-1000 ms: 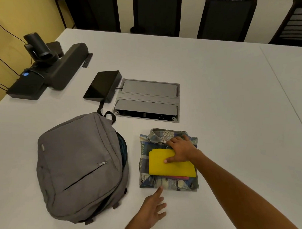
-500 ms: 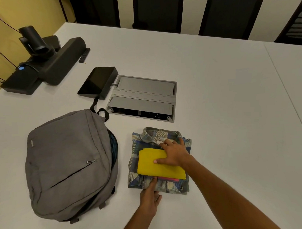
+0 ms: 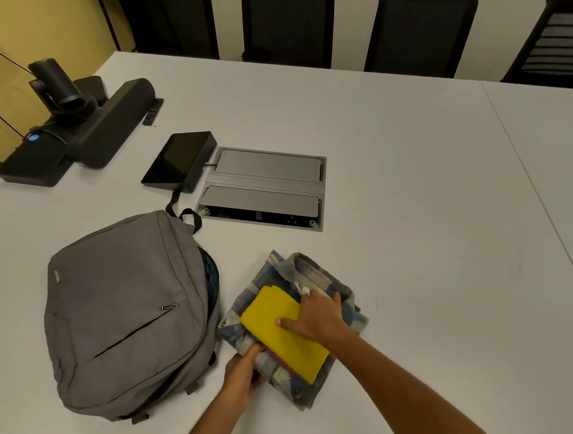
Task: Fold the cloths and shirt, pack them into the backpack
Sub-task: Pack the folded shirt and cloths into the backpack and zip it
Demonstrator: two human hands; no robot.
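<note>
Brightness: evenly bright indoor light; the white bench reads pale grey with no blown-out patches.
Light source: the lamps are out of view; soft shading suggests diffuse light from above.
Shadows: faint and soft-edged, a thin dark rim under the grey backpack and under the folded plaid shirt.
Glare: a dull sheen on the black touch panel; a small blue light glows on the conference camera base.
Blur: slight softness on the left hand and the shirt's near edge; the far chairs are dark with little detail.
Distortion: wide-angle bowing; bench edges and seam curve towards the frame borders.
</note>
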